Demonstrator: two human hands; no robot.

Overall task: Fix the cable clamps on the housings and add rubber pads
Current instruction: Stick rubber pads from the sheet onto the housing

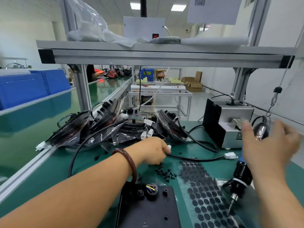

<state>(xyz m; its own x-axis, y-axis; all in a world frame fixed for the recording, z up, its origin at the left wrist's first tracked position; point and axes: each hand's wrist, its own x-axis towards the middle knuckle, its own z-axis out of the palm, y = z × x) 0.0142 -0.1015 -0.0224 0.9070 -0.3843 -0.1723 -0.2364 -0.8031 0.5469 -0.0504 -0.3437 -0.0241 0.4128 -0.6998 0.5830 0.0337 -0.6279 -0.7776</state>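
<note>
Left hand [153, 151] is down on the green bench top [54, 168], knuckles up, fingers curled round the black cable [197, 159]. A bit of white plastic pokes out just past the knuckles. The fingertips are tucked under the palm, so whether they also pinch anything small cannot be told. A dark red bracelet [130, 163] rings that wrist.

Right hand [269, 145] is up in the air, fingers spread wide and smeared by motion, holding nothing. It sits in front of the hanging electric screwdriver [241, 176], covering the blue part of the body; contact cannot be judged. The bit points down onto the sheet of round rubber pads [202, 186] lying between the two forearms.

A loose pile of black screws [164, 173] lies just beside the left fingertips. The black housing [148, 209] rests under the left wrist, coloured wires showing in its round port, its near edge cut off by the frame. The cable runs toward the right hand and ends in a white connector [230, 155]. Beyond the left hand, bagged lamp units [115, 127] are heaped; small black pieces scattered nearby are too small to identify.
</note>
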